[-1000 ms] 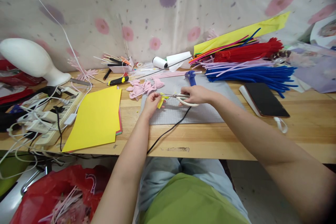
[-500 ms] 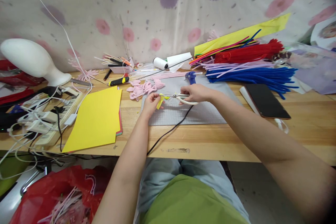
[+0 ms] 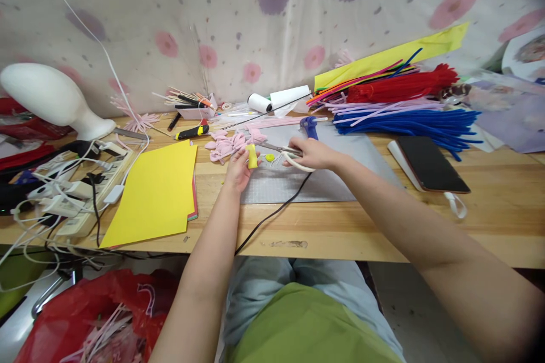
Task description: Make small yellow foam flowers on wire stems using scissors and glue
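Note:
My left hand [image 3: 238, 171] pinches a small yellow foam strip [image 3: 252, 156] upright over the left edge of the grey cutting mat [image 3: 332, 181]. My right hand [image 3: 310, 153] grips white-handled scissors [image 3: 286, 153], their blades pointing left toward the strip with a gap between them. A small yellow offcut [image 3: 269, 158] lies on the mat between my hands. Pink pipe-cleaner pieces [image 3: 232, 143] are piled just behind my left hand.
Yellow foam sheets [image 3: 155, 190] lie left of the mat, a power strip with white cables [image 3: 80, 181] beyond them. Blue pipe cleaners [image 3: 409, 123], red ones [image 3: 404, 85] and a black phone [image 3: 431, 161] are at right. A black cable [image 3: 276, 210] crosses the table's front edge.
The yellow strip has come away from the scissor blades and now stands upright in my left hand. A small yellow piece has dropped onto the mat. The scissors drew back slightly.

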A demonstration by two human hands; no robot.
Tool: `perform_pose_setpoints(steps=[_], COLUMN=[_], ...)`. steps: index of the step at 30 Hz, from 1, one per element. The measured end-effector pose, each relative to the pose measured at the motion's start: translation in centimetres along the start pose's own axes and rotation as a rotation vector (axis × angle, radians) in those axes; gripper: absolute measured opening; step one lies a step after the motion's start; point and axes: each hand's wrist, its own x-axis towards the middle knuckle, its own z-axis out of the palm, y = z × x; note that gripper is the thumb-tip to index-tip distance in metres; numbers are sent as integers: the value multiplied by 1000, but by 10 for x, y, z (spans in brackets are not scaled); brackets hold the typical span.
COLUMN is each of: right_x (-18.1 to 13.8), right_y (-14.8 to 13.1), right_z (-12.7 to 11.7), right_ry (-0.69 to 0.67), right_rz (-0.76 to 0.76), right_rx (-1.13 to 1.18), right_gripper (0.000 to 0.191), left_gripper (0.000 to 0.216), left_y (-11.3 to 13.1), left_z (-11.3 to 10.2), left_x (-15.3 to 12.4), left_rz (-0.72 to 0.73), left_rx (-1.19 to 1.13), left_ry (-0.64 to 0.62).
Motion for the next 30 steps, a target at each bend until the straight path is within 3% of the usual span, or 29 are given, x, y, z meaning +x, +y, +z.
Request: perform_pose_setpoints(steps=[11,24,30], right_x=[6,10,6], right_y=[-17,-18,-13], right_z=[26,28,15], right_ry=[58,57,33], right_rz=[14,56,41], right_rx=[-78,-100,-67], right_gripper=[58,53,54], left_gripper=[11,16,21], left_y=[-1,-2,-4], left_z=[2,-2,0], left_x=[-1,3,1], left_rz=[-33,-21,35], left_rx=[-65,-6,54], left_ry=[2,16,47])
